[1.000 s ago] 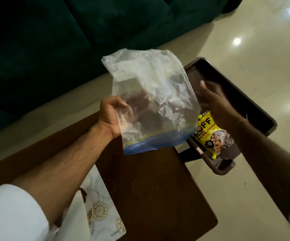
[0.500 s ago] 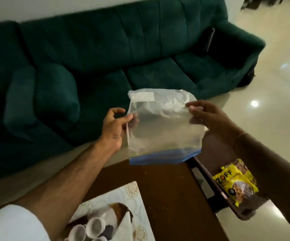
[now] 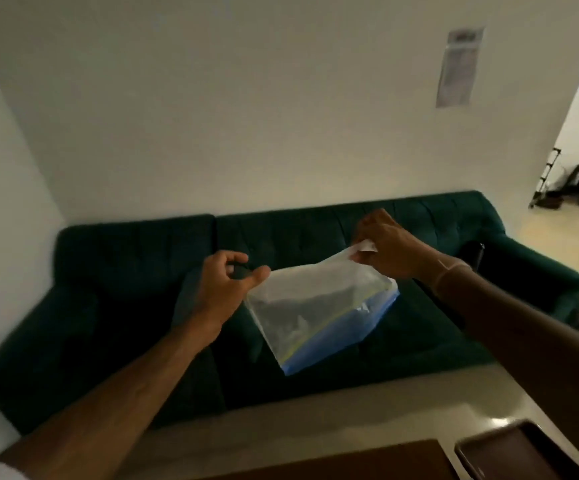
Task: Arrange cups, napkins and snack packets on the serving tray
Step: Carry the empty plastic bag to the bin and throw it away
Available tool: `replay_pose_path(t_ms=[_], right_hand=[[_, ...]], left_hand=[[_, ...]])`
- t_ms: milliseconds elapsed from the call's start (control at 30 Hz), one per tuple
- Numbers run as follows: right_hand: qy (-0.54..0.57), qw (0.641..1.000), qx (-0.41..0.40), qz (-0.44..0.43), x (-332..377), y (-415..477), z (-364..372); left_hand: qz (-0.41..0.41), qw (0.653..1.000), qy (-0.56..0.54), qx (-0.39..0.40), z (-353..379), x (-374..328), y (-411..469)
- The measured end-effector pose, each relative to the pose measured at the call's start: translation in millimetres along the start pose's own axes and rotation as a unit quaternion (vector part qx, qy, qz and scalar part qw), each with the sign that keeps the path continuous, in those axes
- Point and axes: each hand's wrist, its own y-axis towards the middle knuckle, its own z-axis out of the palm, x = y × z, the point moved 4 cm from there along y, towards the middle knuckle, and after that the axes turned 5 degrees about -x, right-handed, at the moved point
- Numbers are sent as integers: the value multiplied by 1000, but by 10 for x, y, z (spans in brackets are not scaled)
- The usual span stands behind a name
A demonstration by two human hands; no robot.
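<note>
- A person holds a clear plastic zip bag (image 3: 319,308) in the air with both bare hands, in front of a dark green sofa (image 3: 135,271).
- The left hand (image 3: 224,289) is at the bag's left corner. Its thumb presses against the bag's edge while the other fingers (image 3: 236,259) curl in above it; motion blur hides whether they actually pinch the plastic.
- The right hand (image 3: 388,249) is higher and further right. Its fingers are closed together on the bag's top right corner, where a small white bit of plastic shows at the fingertips.
- The bag hangs tilted, its upper edge sloping up from left hand to right hand. A blue and yellow zip strip runs along its lower right edge. The bag looks empty, though the blur makes this uncertain.
- A thin pale band circles the right wrist (image 3: 449,273).
- The serving tray (image 3: 510,452), dark brown with a raised rim, shows only as a corner at the bottom right, well below the bag.
- A dark wooden bench (image 3: 367,460) sits just left of the tray, along the bottom edge.
- Behind the sofa is a plain white wall with a paper notice (image 3: 456,67) at upper right.
- A pale glossy floor (image 3: 489,393) lies between sofa and bench.
</note>
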Motion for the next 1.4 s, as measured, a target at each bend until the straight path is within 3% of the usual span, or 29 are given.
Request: replay_pose_path(t_ms=[100,200,300,367,433,500,567,667,733,900,1033,1100,1233,1300,1400], right_hand=[[-31,997,7,-76,946,114,-331],[-34,990,-3,-138,1788,188,-512],[10,986,-86,-146,2390,233,-603],[55,984,-150,-79,2569,227,-572],[165,977,-130,27,2664,188,-405],[370,919,-32,131,2747,130,-92],[544,816,75,182,2836,53,222],[645,730,179,136,3004,15,514],[681,697,199,105,3083,47,632],[708,674,212,-9,3353,183,828],[689,683,224,-95,3765,191,918],[630,724,229,-159,4008,203,956],[374,839,228,-322,4497,217,1047],[236,857,233,-394,4819,181,1274],[109,854,261,-437,5290,69,1827]], left_hand=[[132,972,116,159,-448,-581,51],[149,913,253,285,-763,-873,-6],[116,940,212,239,-1194,-980,30],[56,973,107,194,-1485,-935,23],[8,987,-17,161,-1770,-869,-30],[-17,982,-117,148,-2006,-802,-118],[-45,967,-206,144,-2175,-729,-196],[-87,943,-286,145,-2395,-640,-337],[-100,947,-276,130,-2541,-567,-407],[-123,962,-233,74,-2993,-384,-603],[-136,977,-151,66,-3424,-280,-746],[-160,979,-99,73,-3691,-227,-811],[-140,973,93,157,-4212,-137,-943],[-136,952,199,187,-4518,41,-998],[-132,919,320,189,-5017,415,-1105]])
